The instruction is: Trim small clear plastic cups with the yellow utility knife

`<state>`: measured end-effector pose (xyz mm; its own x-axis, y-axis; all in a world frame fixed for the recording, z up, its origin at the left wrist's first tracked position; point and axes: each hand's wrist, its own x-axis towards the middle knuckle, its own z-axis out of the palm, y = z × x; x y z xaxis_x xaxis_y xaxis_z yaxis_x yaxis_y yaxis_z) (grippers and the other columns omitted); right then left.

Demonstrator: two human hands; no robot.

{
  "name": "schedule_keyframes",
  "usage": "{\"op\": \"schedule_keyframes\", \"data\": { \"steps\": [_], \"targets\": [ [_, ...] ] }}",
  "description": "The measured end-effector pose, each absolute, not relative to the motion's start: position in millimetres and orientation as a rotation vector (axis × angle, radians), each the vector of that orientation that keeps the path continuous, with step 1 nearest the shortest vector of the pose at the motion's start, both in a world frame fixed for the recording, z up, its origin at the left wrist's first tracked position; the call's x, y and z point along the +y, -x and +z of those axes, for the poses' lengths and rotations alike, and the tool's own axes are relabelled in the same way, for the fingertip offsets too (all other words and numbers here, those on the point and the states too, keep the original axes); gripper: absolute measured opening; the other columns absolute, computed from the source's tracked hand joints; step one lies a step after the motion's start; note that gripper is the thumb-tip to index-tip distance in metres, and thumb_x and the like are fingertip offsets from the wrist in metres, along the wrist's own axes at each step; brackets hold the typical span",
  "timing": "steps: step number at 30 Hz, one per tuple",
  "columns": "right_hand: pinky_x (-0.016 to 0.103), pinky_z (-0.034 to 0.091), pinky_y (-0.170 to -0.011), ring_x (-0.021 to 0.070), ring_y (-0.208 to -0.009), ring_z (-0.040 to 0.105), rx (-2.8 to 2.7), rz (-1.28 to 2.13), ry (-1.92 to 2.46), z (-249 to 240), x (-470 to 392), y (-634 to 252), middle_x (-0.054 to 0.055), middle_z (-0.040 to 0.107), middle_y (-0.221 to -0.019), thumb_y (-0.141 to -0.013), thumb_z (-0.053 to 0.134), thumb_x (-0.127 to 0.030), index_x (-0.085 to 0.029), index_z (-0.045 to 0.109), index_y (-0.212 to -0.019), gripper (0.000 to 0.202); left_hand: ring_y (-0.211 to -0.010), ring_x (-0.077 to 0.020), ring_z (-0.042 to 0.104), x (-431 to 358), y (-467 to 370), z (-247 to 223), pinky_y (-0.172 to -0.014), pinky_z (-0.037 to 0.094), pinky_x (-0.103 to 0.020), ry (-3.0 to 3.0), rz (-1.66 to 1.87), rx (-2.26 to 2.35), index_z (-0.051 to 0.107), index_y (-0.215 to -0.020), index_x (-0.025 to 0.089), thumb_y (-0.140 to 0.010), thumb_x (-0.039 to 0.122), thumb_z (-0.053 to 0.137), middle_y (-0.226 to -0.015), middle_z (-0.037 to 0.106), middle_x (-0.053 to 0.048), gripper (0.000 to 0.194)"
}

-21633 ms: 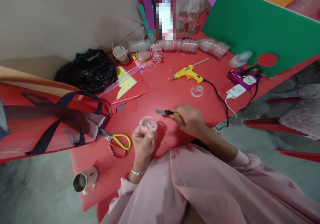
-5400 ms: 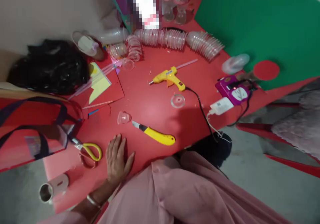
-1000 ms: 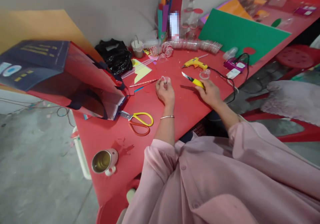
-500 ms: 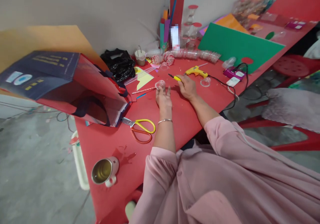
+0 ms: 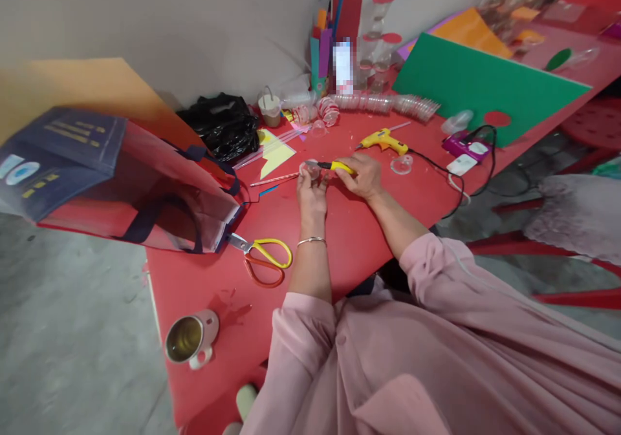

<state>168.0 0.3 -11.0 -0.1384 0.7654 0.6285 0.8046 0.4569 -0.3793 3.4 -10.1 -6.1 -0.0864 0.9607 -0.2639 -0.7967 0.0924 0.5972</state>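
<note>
My left hand (image 5: 312,196) holds a small clear plastic lid (image 5: 309,169) above the red table (image 5: 272,215). In my right hand (image 5: 362,175) is a yellow-handled tool (image 5: 341,167), its dark thin end pointing left and reaching the lid. Whether the tip touches the plastic is too small to tell. A striped straw (image 5: 274,180) lies just left of my left fingers. Behind my right hand rests a yellow glue gun (image 5: 383,141) with its black cord, and another clear lid (image 5: 402,164) lies beside it.
Large scissors (image 5: 264,257) and a mug of liquid (image 5: 191,338) are at the left, below an open bag (image 5: 160,196). Stacked plastic cups (image 5: 373,103) and a phone (image 5: 343,65) stand at the back. A green board (image 5: 490,86) and purple power socket (image 5: 466,147) are right.
My right hand has turned the yellow-handled tool and brought its tip over to the clear lid at my left fingertips. The camera view has shifted slightly.
</note>
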Motion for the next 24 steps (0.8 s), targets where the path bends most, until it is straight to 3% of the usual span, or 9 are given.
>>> {"op": "schedule_keyframes", "data": {
  "steps": [4, 14, 24],
  "targets": [
    [0.040, 0.053, -0.083, 0.0258, -0.090, 0.067, -1.912, -0.047, 1.308, -10.4, 0.8, -168.6, 0.011, 0.075, -0.100, -0.100, 0.046, -0.065, -0.023, 0.077, -0.116, 0.054, -0.123, -0.0233, 0.068, -10.6, 1.3, -7.6, -0.094, 0.057, -0.034, -0.294, 1.495, 0.711, 0.068, -0.125, 0.026, -0.101, 0.041, 0.063, -0.129, 0.071, -0.010, 0.029],
    [0.040, 0.052, -0.082, 0.0252, -0.089, 0.066, -1.871, -0.115, 1.294, -13.3, 4.3, -166.8, 0.010, 0.075, -0.098, -0.099, 0.051, -0.061, -0.022, 0.077, -0.115, 0.049, -0.122, -0.0236, 0.067, -10.5, 1.5, -6.2, -0.089, 0.056, -0.032, -0.318, 1.511, 0.708, 0.066, -0.127, 0.023, -0.102, 0.042, 0.058, -0.133, 0.069, -0.014, 0.032],
    [0.040, 0.052, -0.083, 0.0253, -0.088, 0.066, -1.883, -0.045, 1.275, -15.9, 4.7, -165.1, 0.010, 0.075, -0.097, -0.099, 0.052, -0.061, -0.022, 0.077, -0.114, 0.049, -0.116, -0.0204, 0.069, -9.7, 2.0, -8.3, -0.090, 0.057, -0.032, -0.338, 1.530, 0.786, 0.067, -0.125, 0.026, -0.102, 0.045, 0.058, -0.125, 0.072, -0.011, 0.031]
  ]
}}
